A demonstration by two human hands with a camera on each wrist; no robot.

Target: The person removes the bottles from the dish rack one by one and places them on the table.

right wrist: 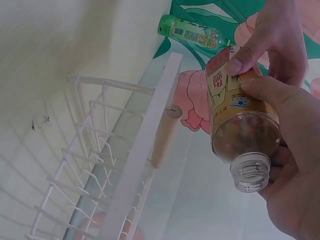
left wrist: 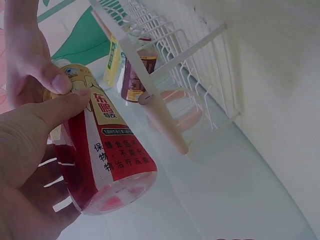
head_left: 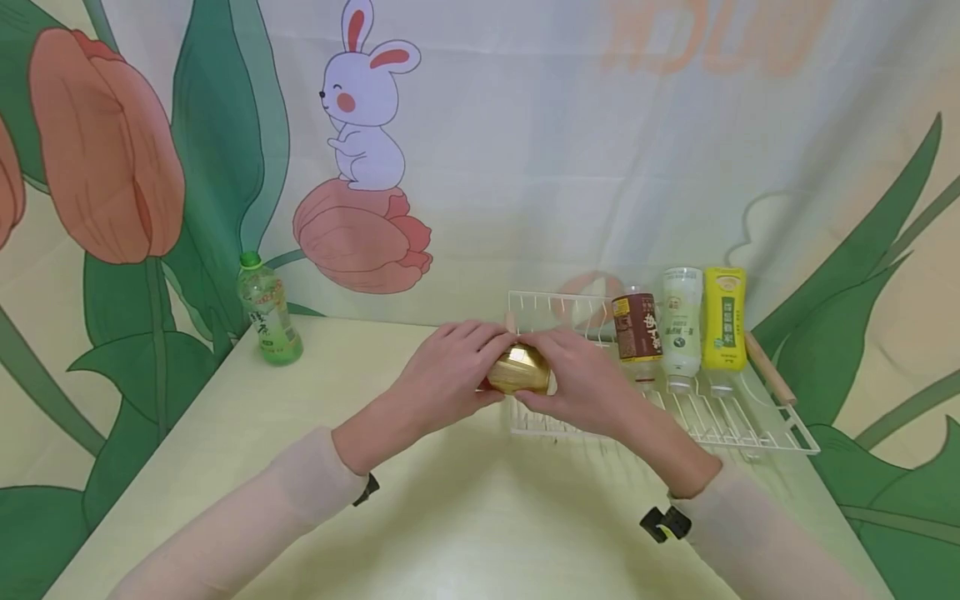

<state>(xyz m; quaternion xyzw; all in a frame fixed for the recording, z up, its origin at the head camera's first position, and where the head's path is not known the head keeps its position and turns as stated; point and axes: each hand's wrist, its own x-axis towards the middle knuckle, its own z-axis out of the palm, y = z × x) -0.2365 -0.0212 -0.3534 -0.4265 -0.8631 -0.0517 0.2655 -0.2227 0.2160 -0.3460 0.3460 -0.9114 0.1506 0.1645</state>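
Both hands hold one clear plastic drink bottle (head_left: 519, 371) with a gold and red label, raised in front of the rack. My left hand (head_left: 450, 371) grips it around the lower, red part, its thumb pressed on the label. From the other side, my right hand (head_left: 585, 379) grips the gold part near the shoulder. The two thumbs lie close together in the left wrist view. In the right wrist view the bottle's threaded neck (right wrist: 250, 172) has no cap on it. Pinkish liquid, or the label's colour, shows at the clear base (left wrist: 120, 195).
A white wire rack (head_left: 570, 429) with wooden handles (head_left: 768, 367) stands at the right. Cap-end down in it are a brown-labelled bottle (head_left: 637, 329), a pale green-white bottle (head_left: 682, 321) and a yellow bottle (head_left: 725, 317). A green bottle (head_left: 272, 317) stands upright at the table's back left.
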